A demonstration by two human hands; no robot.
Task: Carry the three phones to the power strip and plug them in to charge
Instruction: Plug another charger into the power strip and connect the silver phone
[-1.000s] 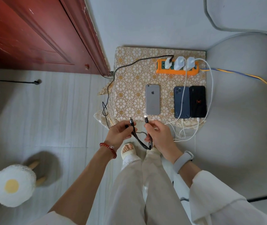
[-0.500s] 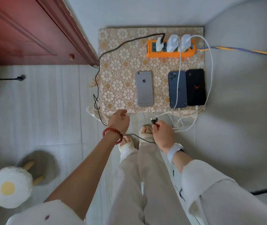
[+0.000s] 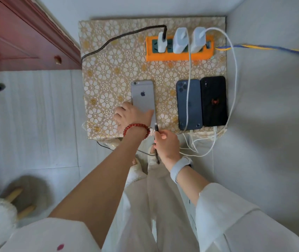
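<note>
Left hand [image 3: 130, 115] rests on the near end of the grey phone [image 3: 143, 96], fingers [image 3: 120, 113] spread over its lower corner, steadying it on the counter [image 3: 108, 70]. Right hand [image 3: 166, 144] fingers pinch the black cable plug [image 3: 156, 128], tip just short of that phone's port; not yet inserted. Right of both hands, the blue phone [image 3: 188, 104] and black phone [image 3: 214, 100] appear cabled to the power strip [image 3: 179, 56] beyond. One connection judged outstanding.

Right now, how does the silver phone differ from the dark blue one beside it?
The silver phone is light grey; the dark blue phone is much darker. The left hand rests on the silver phone, while nothing touches the blue one. A white cable runs over the blue phone, none over the silver. Both lie face down.
</note>
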